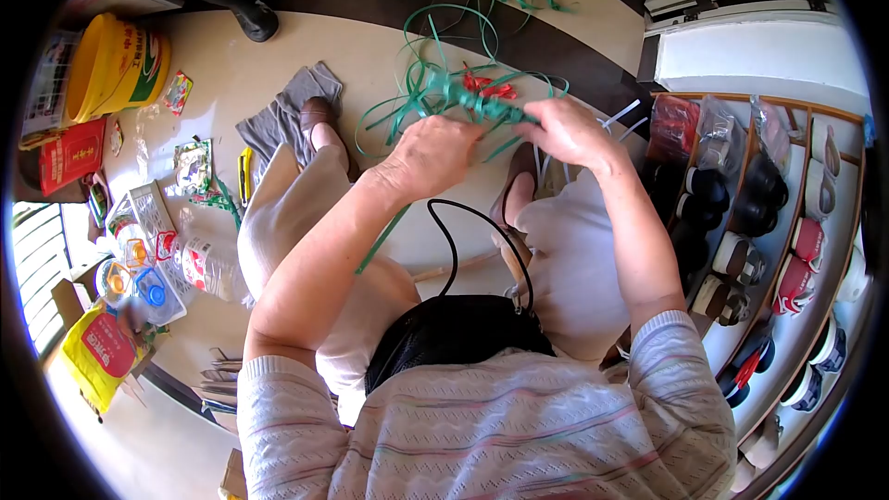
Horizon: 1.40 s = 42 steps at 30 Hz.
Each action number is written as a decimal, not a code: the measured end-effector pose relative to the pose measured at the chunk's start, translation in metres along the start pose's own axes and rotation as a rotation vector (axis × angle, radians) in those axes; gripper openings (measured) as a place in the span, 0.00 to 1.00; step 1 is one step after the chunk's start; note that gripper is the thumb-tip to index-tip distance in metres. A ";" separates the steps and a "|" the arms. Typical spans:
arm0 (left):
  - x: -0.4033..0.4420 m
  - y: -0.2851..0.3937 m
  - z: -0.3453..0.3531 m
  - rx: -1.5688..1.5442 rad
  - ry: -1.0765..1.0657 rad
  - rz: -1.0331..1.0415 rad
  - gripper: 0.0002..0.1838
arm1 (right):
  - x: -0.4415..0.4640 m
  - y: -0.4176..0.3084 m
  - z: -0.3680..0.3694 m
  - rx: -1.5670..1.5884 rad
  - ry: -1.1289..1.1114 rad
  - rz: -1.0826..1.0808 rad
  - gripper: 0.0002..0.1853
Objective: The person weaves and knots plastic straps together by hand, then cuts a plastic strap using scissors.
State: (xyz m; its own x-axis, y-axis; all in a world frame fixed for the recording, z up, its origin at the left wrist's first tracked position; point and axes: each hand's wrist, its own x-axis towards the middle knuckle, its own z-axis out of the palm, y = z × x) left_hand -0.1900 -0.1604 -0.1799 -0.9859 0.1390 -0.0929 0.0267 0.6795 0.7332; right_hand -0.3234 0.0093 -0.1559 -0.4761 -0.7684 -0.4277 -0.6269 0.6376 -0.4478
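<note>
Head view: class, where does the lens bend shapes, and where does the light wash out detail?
In the head view, the shoe rack bows along the curved right edge of the image; in the same head view, the barred opening at left glares nearly white, while the green strips show up clearly.

2 grips (pixel 433 153), 1 yellow bucket (pixel 100 65).
</note>
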 end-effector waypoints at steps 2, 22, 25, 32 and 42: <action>-0.002 -0.007 0.002 0.124 0.101 0.115 0.15 | -0.001 -0.002 0.004 -0.090 -0.171 0.009 0.12; 0.001 0.019 -0.043 -1.730 -0.232 -0.304 0.11 | -0.006 -0.013 -0.014 0.504 -0.665 -0.086 0.16; 0.004 -0.003 -0.050 -1.495 -0.336 -0.274 0.13 | -0.007 -0.015 -0.012 0.448 -0.717 -0.120 0.16; 0.004 -0.010 -0.032 -1.616 0.104 -0.474 0.09 | -0.020 -0.017 -0.031 1.158 -0.662 -0.412 0.13; 0.011 0.017 -0.025 -0.728 0.389 -0.255 0.09 | 0.005 -0.015 0.001 1.253 0.068 0.123 0.15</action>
State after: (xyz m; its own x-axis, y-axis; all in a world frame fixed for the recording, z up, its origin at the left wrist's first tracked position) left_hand -0.2050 -0.1657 -0.1520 -0.9374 -0.3018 -0.1736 -0.1842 0.0068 0.9829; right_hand -0.3160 -0.0039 -0.1518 -0.5438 -0.6781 -0.4945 0.4199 0.2903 -0.8599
